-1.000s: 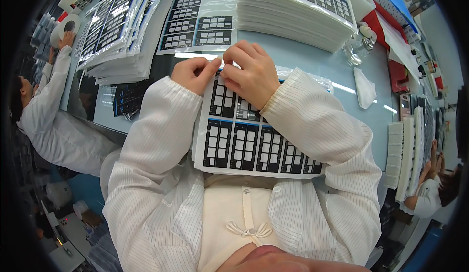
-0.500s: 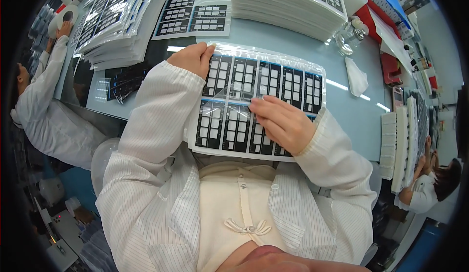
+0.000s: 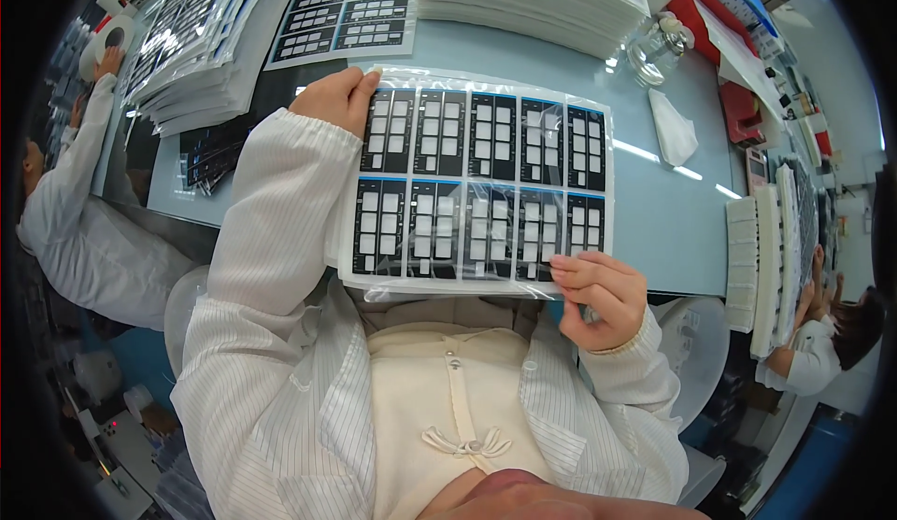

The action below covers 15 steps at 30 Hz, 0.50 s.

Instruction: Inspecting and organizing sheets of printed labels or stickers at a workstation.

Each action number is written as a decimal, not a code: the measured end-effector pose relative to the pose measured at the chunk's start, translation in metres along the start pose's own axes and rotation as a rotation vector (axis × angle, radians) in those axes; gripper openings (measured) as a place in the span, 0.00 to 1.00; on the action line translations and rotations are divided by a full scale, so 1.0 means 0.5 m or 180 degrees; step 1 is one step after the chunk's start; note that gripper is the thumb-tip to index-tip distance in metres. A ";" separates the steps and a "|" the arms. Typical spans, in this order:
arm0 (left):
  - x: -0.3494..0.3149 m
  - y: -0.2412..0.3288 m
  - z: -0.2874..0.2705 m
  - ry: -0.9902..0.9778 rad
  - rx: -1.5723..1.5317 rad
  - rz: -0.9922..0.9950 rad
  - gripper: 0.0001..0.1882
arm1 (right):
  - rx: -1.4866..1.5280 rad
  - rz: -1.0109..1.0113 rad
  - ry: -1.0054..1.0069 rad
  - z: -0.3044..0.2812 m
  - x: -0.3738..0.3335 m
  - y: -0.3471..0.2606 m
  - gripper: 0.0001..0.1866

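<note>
While our left hand (image 3: 329,101) is pinching the upper left corner of the printed sheet (image 3: 505,137), thumb pressed tight against the curled fingers, our right hand (image 3: 603,300) is reaching its lower right corner. Its fingertips are lying over the clear film (image 3: 422,256) that is covering the sheet, and its thumb is sitting below the lower edge; we cannot tell whether these fingers are gripping the film alone or the sheet too. We are keeping the sheet in front of our chest, at the near edge of the table (image 3: 673,240), its two rows of black panels facing up. Creases and glare are crossing the film, which is reaching slightly past the sheet's lower edge.

Beyond, a thick stack of sheets (image 3: 523,6) is standing at the far side, a part-bare sheet (image 3: 378,23) is lying to its left, and a slanting pile (image 3: 201,43) is rising further left. On the right, a white tissue (image 3: 673,129) is resting near a glass jar (image 3: 657,55). At far left, a co-worker's hand (image 3: 109,64) is touching a white roll (image 3: 116,36).
</note>
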<state>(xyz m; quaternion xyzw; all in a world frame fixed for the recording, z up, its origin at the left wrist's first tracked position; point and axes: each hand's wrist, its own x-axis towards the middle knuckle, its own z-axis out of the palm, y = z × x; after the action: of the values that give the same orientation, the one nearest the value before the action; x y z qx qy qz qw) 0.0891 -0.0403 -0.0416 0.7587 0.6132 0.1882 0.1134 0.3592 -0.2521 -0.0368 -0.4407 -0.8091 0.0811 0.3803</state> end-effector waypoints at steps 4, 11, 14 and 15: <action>0.005 0.000 -0.003 -0.0230 0.0028 -0.0017 0.21 | 0.0384 0.0349 0.0219 -0.036 -0.051 0.022 0.08; 0.008 -0.006 0.000 -0.0116 -0.0181 0.0105 0.20 | 0.0607 0.0919 0.0942 -0.075 -0.108 0.048 0.03; 0.012 -0.016 0.001 -0.0176 -0.0205 0.0135 0.20 | 0.1001 0.1044 0.1276 -0.090 -0.143 0.076 0.03; 0.012 -0.016 0.001 -0.0193 -0.0200 0.0152 0.20 | 0.1281 0.1130 0.1401 -0.092 -0.152 0.082 0.03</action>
<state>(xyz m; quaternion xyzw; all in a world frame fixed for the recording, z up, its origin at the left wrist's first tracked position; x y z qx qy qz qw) 0.0832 -0.0326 -0.0446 0.7745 0.5850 0.1871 0.1512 0.4419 -0.2955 -0.0653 -0.4977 -0.5862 0.2070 0.6049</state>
